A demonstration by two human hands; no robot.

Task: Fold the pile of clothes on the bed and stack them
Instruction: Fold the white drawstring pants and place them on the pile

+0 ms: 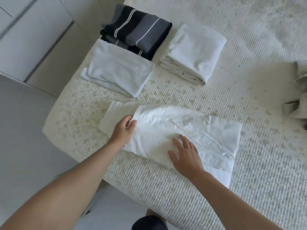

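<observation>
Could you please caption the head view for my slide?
Left hand pinches white garment, right hand flat on it.

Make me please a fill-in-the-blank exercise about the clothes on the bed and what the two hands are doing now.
1. The left hand pinches the edge of the ____ garment that lies nearest the person.
2. The right hand lies ____ on that garment, fingers spread.
3. The dark folded garment bears thin ____ stripes.
4. Beyond the hands, ____ folded piles lie on the bed: the dark one, a pale blue one and a white one.

Missing words: white; flat; white; three
</observation>
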